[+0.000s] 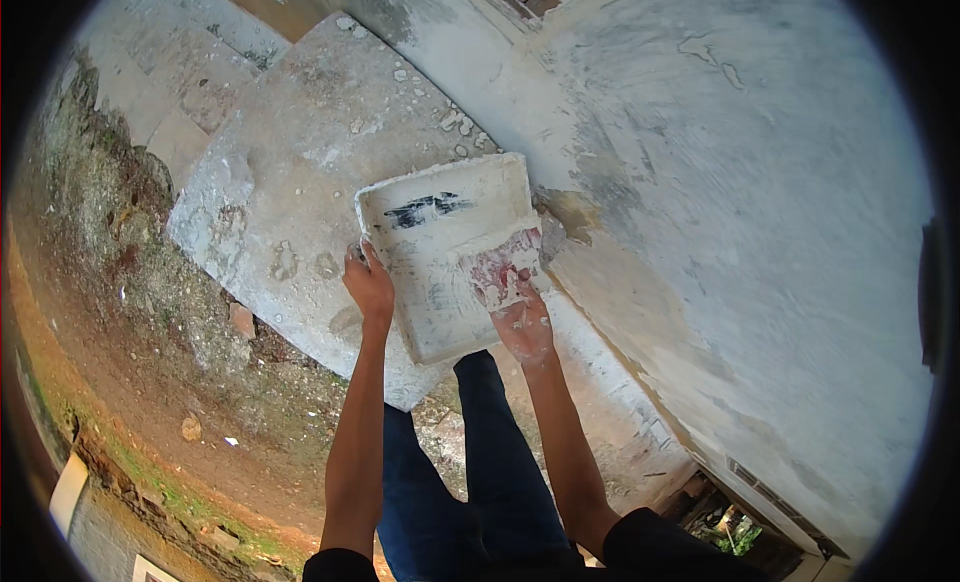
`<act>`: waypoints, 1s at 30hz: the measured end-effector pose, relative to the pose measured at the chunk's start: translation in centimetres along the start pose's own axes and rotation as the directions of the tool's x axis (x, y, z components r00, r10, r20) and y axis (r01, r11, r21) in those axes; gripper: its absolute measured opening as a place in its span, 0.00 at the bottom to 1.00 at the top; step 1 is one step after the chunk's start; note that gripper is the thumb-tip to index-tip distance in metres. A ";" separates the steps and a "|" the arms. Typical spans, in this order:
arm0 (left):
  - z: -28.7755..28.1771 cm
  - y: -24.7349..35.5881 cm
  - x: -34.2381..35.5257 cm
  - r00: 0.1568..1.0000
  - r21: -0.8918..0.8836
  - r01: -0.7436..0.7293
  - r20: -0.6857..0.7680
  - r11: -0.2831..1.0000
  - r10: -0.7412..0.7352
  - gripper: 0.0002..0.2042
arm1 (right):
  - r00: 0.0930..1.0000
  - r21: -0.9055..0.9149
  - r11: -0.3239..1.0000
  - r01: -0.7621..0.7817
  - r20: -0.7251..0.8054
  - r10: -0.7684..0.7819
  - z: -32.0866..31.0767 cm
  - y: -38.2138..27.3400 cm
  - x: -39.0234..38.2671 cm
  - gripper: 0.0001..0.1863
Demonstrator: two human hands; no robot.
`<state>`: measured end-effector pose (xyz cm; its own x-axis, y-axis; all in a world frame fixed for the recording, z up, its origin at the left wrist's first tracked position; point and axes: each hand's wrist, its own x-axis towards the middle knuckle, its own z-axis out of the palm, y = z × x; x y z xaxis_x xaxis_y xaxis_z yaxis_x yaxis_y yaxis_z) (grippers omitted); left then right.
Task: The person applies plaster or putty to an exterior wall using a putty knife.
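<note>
A white, plaster-smeared rectangular tray (420, 282) with a dark streak on its upper part is in front of me. My left hand (372, 282) is closed on its left rim. My right hand (522, 322) grips a wide red scraper (496, 260) caked with white paste, held over the right side of the tray. My right fingers are partly hidden by the scraper and smeared with white. Beneath the tray lies a pale, worn slab (270, 152) spotted with dried blobs.
A patchy plastered wall (740, 202) runs along the right, with an opening (730, 522) at the lower right. Dirt ground (150, 352) with moss, stones and debris curves along the left. My legs in jeans show below the tray.
</note>
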<state>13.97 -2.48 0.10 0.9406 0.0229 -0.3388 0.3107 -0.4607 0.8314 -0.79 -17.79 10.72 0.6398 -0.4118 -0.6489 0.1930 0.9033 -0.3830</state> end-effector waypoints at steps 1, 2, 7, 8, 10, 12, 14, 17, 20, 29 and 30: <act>-0.6 0.7 0.1 0.999 -0.007 -0.034 0.008 0.999 0.034 0.16 | 1.000 0.058 0.998 0.012 0.024 -0.014 0.8 -0.1 -0.9 0.15; -1.1 1.1 -0.1 0.992 0.045 0.073 0.104 0.996 -0.077 0.17 | 0.999 0.117 0.993 0.024 0.043 -0.029 1.4 -0.4 -2.1 0.14; -3.5 1.1 -2.7 0.896 0.140 -0.011 0.442 0.990 -0.053 0.23 | 0.980 0.166 0.970 0.178 0.063 -0.191 4.9 -3.6 -8.5 0.13; -5.1 0.0 -2.6 0.866 0.174 -0.098 0.500 0.980 -0.002 0.24 | 0.970 0.203 0.957 0.208 0.080 -0.228 6.9 -4.1 -9.9 0.13; -6.7 -1.1 -3.9 0.793 0.161 -0.233 0.602 0.959 0.091 0.20 | 0.965 0.293 0.936 0.197 0.108 -0.237 9.4 -6.9 -13.4 0.14; -8.5 -2.3 -5.0 0.675 0.169 -0.286 0.734 0.943 0.073 0.15 | 0.944 0.301 0.908 0.292 0.062 -0.324 9.0 -9.3 -15.2 0.16; -12.9 -5.7 -3.0 0.612 0.450 -0.471 0.786 0.759 -0.087 0.14 | 0.928 0.312 0.907 0.284 0.150 -0.342 10.6 -9.8 -16.0 0.21; -15.7 -6.2 -4.8 0.564 0.246 -0.028 0.804 0.969 -0.188 0.12 | 0.910 0.377 0.867 0.326 0.123 -0.395 11.8 -13.3 -19.3 0.22; -18.5 -4.6 -4.6 0.590 0.287 -0.093 0.787 0.953 -0.179 0.12 | 0.898 0.372 0.845 0.383 0.063 -0.435 10.0 -15.1 -20.2 0.20; -13.1 13.9 -11.7 0.635 0.101 -0.311 0.762 0.945 0.128 0.14 | 0.891 0.463 0.835 0.298 0.180 -0.418 1.8 -22.2 -27.1 0.18; -10.8 16.9 -14.3 0.630 0.092 -0.327 0.763 0.940 0.144 0.14 | 0.878 0.439 0.852 0.285 0.236 -0.415 0.0 -23.3 -28.4 0.18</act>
<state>7.23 -1.03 23.77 0.5322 -0.7293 -0.4299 -0.0280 -0.5227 0.8521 -23.44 -27.14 38.04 0.6575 -0.7087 -0.2557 0.6732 0.7050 -0.2229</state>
